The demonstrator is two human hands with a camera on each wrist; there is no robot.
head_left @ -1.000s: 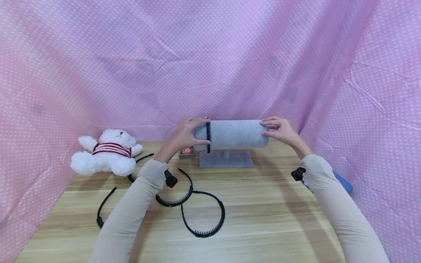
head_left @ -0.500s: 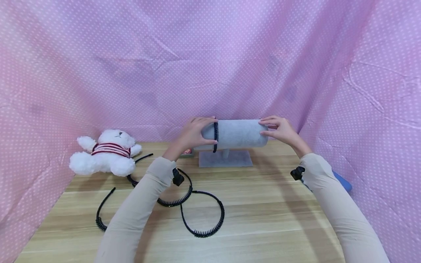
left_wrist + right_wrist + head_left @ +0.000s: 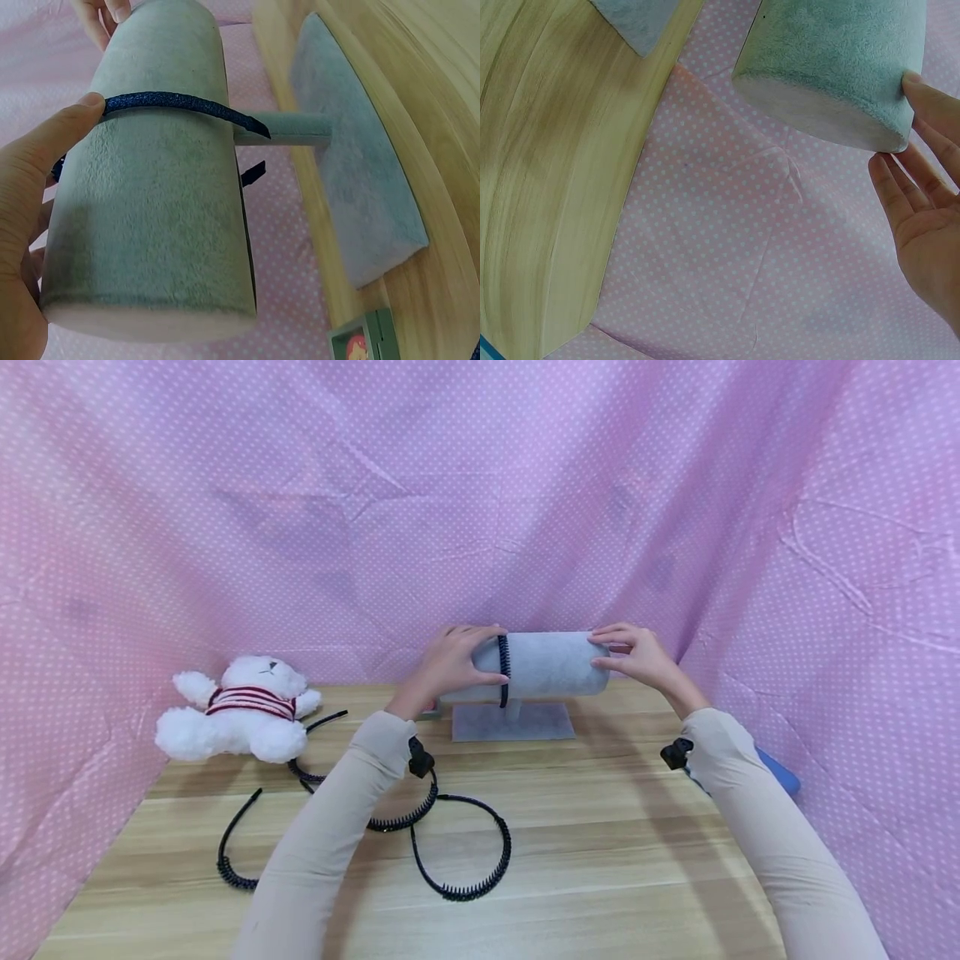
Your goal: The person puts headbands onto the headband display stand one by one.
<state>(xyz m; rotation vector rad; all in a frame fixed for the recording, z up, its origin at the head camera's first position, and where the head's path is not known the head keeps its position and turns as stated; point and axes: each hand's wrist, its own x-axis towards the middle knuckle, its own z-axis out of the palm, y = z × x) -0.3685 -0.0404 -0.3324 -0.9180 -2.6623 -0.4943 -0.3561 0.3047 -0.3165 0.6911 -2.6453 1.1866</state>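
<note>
Left sleeve [image 3: 322, 843]: I see plain beige fabric, long, lightly creased.
Right sleeve [image 3: 776, 835]: matches the left in colour on my head feed.
Cuffs [image 3: 382, 737]: gathered into soft folds at each wrist.
Left wrist unit [image 3: 421, 758]: compact, black, blocky.
Right wrist unit [image 3: 677, 753]: likewise black; I cannot resolve markings.

1. Cylinder [image 3: 150, 202]: matt, plush grey cloth with a short nap; its base [image 3: 360, 165] looks covered alike.
2. Headband [image 3: 169, 100] round it: glittery, finely rough.
3. Worktop [image 3: 600, 860]: smooth, wood-grained.
4. Toy bear [image 3: 240, 726]: fluffy pile, knit-looking striped top.
5. Curtain [image 3: 480, 527]: creased cloth.
6. Sleeves [image 3: 772, 827]: matt fabric.
</note>
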